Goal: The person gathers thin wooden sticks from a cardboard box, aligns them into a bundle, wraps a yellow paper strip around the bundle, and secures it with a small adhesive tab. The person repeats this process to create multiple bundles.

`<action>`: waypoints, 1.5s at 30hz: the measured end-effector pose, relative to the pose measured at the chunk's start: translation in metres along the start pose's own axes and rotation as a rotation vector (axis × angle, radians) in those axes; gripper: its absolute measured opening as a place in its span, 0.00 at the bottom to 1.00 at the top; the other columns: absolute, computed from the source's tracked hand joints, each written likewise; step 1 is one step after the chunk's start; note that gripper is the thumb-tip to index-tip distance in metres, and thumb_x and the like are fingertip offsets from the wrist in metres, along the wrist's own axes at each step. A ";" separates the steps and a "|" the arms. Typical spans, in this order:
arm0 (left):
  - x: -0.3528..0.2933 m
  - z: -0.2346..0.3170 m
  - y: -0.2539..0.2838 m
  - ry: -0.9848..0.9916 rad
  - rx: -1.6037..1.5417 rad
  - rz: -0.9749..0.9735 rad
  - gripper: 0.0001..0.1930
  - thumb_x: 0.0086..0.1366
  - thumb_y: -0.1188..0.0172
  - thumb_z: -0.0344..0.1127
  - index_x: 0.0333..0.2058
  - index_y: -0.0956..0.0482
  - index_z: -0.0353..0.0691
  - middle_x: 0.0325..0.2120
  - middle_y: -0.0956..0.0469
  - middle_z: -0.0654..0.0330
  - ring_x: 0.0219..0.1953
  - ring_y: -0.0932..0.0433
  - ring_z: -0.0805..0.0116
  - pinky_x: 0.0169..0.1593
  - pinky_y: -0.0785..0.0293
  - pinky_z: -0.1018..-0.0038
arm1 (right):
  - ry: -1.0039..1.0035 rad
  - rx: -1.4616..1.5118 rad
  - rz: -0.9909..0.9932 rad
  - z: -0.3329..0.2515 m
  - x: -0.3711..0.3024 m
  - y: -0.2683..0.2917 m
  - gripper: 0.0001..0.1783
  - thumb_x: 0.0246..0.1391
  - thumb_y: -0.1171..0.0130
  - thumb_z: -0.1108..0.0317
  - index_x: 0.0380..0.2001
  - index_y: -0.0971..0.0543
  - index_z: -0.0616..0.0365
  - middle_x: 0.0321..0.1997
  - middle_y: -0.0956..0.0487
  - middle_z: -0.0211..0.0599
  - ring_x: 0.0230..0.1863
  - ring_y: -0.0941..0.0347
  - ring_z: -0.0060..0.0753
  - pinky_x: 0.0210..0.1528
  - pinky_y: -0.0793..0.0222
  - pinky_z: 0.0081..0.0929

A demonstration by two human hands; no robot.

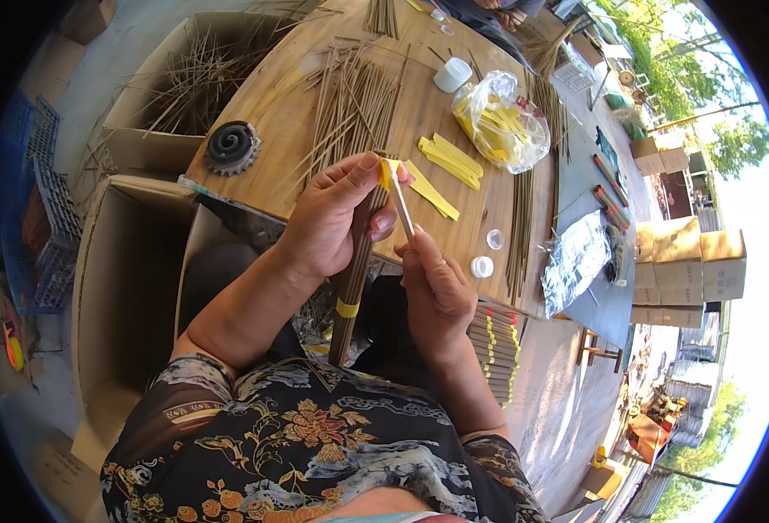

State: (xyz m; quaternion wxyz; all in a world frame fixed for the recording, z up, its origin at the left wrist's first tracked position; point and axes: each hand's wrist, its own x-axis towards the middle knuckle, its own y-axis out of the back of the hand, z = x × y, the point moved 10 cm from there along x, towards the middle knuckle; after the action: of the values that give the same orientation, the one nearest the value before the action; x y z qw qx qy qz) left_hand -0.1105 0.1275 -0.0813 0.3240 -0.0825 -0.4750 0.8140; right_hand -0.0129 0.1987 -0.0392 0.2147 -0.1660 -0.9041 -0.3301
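Observation:
My left hand [319, 222] is closed round a bundle of thin brown incense sticks [355, 283] that slants down toward my lap. A yellow paper band [347, 309] circles the bundle's lower part. At its upper end, another yellow paper strip [386, 174] is pinched under my left thumb. My right hand [439, 292] grips a slim pale flat stick [401, 207], whose tip, with something white on it, meets that strip. Beyond my fingers, loose yellow paper strips [450, 161] lie on the wooden table [476, 209].
Loose incense sticks [354, 100] spread over the table's left half, near a dark coiled object [233, 146]. A clear bag of yellow strips [502, 122], a white jar [452, 75] and a small white lid [482, 267] stand rightward. Cardboard boxes [127, 279] flank my left side.

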 end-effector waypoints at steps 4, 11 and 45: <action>-0.002 0.008 0.005 -0.036 -0.041 0.031 0.17 0.64 0.55 0.43 0.39 0.28 0.34 0.37 0.29 0.57 0.18 0.36 0.80 0.20 0.39 0.85 | 0.168 -0.061 0.050 -0.017 0.005 -0.006 0.18 0.46 0.45 0.83 0.43 0.26 0.63 0.34 0.24 0.43 0.33 0.26 0.27 0.35 0.31 0.19; -0.006 0.011 0.007 -0.019 -0.074 0.020 0.18 0.64 0.55 0.44 0.39 0.28 0.33 0.38 0.30 0.57 0.18 0.35 0.80 0.21 0.38 0.85 | 0.180 -0.097 0.023 -0.025 0.007 -0.007 0.17 0.45 0.44 0.83 0.42 0.25 0.63 0.36 0.24 0.43 0.34 0.26 0.27 0.35 0.32 0.17; -0.009 0.017 -0.013 0.003 -0.147 -0.140 0.16 0.63 0.53 0.43 0.37 0.28 0.33 0.34 0.29 0.57 0.19 0.36 0.77 0.20 0.39 0.84 | -0.444 0.580 -0.127 0.024 -0.001 -0.008 0.10 0.55 0.50 0.74 0.40 0.27 0.64 0.27 0.27 0.29 0.28 0.32 0.16 0.31 0.36 0.14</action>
State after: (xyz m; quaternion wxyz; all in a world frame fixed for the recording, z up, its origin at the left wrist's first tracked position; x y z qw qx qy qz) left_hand -0.1050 0.1137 -0.0629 0.3739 -0.0737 -0.5375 0.7522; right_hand -0.0223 0.2087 -0.0606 0.0303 -0.1093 -0.9931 -0.0289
